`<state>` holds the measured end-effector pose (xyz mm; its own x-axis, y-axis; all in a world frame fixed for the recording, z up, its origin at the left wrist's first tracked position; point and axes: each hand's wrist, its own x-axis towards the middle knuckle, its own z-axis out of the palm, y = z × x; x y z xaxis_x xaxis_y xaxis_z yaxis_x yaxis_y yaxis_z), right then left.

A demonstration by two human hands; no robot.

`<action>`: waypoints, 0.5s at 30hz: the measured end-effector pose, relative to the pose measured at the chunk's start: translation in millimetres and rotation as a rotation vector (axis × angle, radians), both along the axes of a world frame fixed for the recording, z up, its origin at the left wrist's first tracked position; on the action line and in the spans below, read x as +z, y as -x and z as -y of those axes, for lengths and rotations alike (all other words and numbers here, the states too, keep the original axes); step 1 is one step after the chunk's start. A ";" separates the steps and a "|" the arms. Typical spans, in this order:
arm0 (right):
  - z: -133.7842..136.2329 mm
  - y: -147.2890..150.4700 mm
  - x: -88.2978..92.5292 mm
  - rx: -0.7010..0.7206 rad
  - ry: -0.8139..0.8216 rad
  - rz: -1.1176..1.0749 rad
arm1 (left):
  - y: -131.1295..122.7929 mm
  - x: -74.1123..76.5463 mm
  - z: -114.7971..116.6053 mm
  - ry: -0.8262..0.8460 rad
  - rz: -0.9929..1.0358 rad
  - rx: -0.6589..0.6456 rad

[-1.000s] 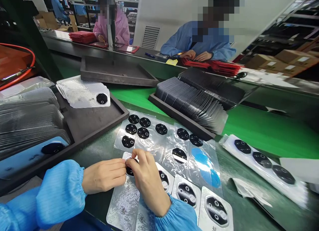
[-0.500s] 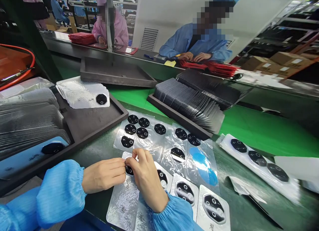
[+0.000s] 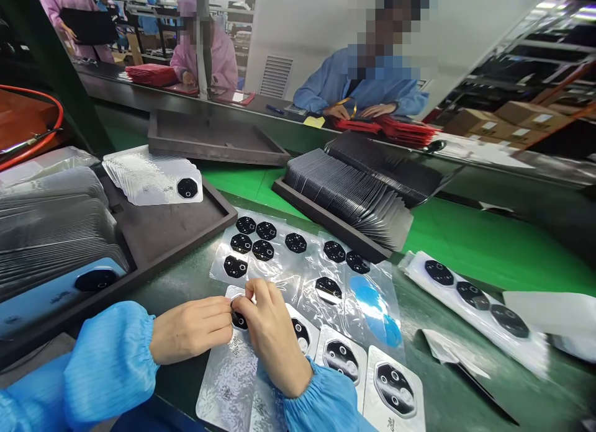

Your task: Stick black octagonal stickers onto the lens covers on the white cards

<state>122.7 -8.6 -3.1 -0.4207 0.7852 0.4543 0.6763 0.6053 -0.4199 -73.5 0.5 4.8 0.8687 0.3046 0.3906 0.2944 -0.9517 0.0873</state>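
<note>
There are nine black octagons (image 3: 295, 243) on clear film (image 3: 311, 259), three more on a white stack (image 3: 421, 269), three trays (image 3: 158, 230) and, partly covered, perhaps five silver plates (image 3: 223, 370) in the near row

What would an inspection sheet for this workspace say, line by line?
Surface: dark green worktop, brighter green strip behind.
Job's things: silver panel, its black patch partly hidden; more patched panels alongside.
Clutter: clear film with black stickers; loose white scrap.
Hands: left hand and right hand meet at that patch; grip hidden.
Cables: orange hose or cable, far left.
Surroundings: loaded dark tray; co-worker in blue, co-worker in pink opposite.
</note>
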 end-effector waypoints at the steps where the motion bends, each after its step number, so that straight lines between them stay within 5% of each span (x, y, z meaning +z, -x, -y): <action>1: 0.1 -0.1 0.3 0.006 0.006 0.000 | 0.3 -0.5 -0.1 0.005 -0.001 0.004; 9: -3.6 4.8 -0.1 -0.004 0.034 -0.003 | 1.2 7.6 0.7 0.057 0.040 0.012; 12: -8.1 -4.3 19.1 -0.012 0.122 -0.205 | 5.2 10.0 0.1 -0.016 0.076 0.024; 15: 4.6 -21.8 49.0 -0.047 0.295 -0.419 | 11.6 -3.5 -3.4 -0.061 0.131 0.021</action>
<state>144.6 -13.1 45.9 -0.2113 0.9189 0.3331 0.4370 0.3936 -0.8087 -85.1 3.9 1.3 0.8030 0.2944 0.5182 0.3042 -0.9501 0.0684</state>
